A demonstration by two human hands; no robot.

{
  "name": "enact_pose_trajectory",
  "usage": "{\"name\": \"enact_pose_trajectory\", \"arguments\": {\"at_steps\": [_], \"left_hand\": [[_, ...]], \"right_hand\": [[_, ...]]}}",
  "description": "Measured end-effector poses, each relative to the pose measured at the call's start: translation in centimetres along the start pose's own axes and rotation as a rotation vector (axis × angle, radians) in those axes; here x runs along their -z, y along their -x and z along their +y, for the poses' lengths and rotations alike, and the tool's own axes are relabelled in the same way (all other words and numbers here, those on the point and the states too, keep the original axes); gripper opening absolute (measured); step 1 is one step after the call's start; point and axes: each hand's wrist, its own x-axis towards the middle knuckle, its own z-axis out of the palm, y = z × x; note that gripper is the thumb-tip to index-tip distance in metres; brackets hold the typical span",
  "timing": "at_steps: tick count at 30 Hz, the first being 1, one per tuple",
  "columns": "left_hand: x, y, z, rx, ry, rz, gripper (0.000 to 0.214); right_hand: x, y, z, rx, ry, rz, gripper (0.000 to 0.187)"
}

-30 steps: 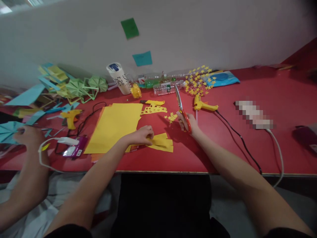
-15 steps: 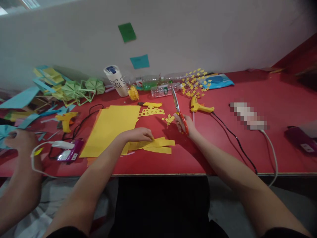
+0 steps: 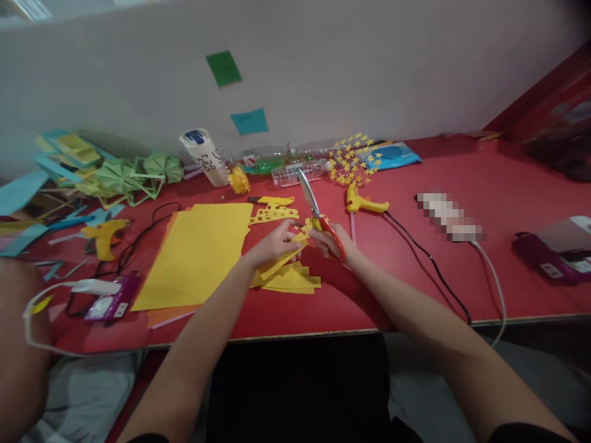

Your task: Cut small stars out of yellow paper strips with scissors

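My left hand point(image 3: 273, 244) pinches a yellow paper strip point(image 3: 281, 261) and holds it lifted above a small pile of yellow paper strips point(image 3: 290, 282) on the red table point(image 3: 415, 277). My right hand point(image 3: 331, 243) grips red-handled scissors point(image 3: 318, 212), blades pointing away from me and up to the left. The two hands are close together, nearly touching. A stack of yellow paper sheets point(image 3: 198, 252) lies just left of my left hand. Yellow cut-out scraps with star holes point(image 3: 272, 212) lie beyond my hands.
A yellow glue gun point(image 3: 364, 203) with a black cord lies right of the scissors, another glue gun point(image 3: 104, 234) at left. Yellow paper stars point(image 3: 353, 160), plastic bottles point(image 3: 290, 169), a white cup point(image 3: 203, 157) and green folded fans point(image 3: 124, 175) line the wall. Another person's arm point(image 3: 21, 344) is at far left.
My left hand lifted a yellow strip off the pile and moved right. My right hand brought the scissors left to meet it. The view shifted slightly right.
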Motion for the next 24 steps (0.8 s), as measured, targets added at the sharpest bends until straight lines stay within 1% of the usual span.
{"name": "enact_pose_trajectory", "arguments": {"at_steps": [3, 5, 9, 13, 16, 21, 24], "left_hand": [[-0.9, -0.6, -0.7, -0.047, 0.102, 0.014, 0.049], [-1.0, -0.7, -1.1, -0.06, 0.152, 0.026, 0.051], [-0.7, -0.5, -1.9, -0.03, 0.195, 0.033, 0.05], [-0.7, -0.3, -2.5, 0.007, 0.175, 0.067, 0.043], [-0.7, -0.3, -2.7, 0.022, 0.155, 0.047, 0.036], [-0.8, -0.1, -2.4, 0.039, 0.164, -0.015, 0.023], [-0.7, 0.1, -2.4, 0.024, 0.209, -0.046, 0.026]], "right_hand": [[-0.5, 0.6, -0.7, -0.009, 0.104, -0.025, 0.036], [-0.8, 0.8, -0.9, -0.025, 0.107, 0.003, 0.036], [-1.1, 0.5, -0.4, -0.081, 0.083, -0.012, 0.028], [-1.2, 0.3, 0.4, -0.114, 0.13, -0.025, 0.022], [-1.3, 0.4, 0.7, -0.088, 0.133, 0.026, 0.021], [-1.3, 0.7, 0.6, -0.002, 0.111, 0.104, 0.02], [-1.4, 0.9, 0.4, 0.026, 0.1, 0.151, 0.018]]}}
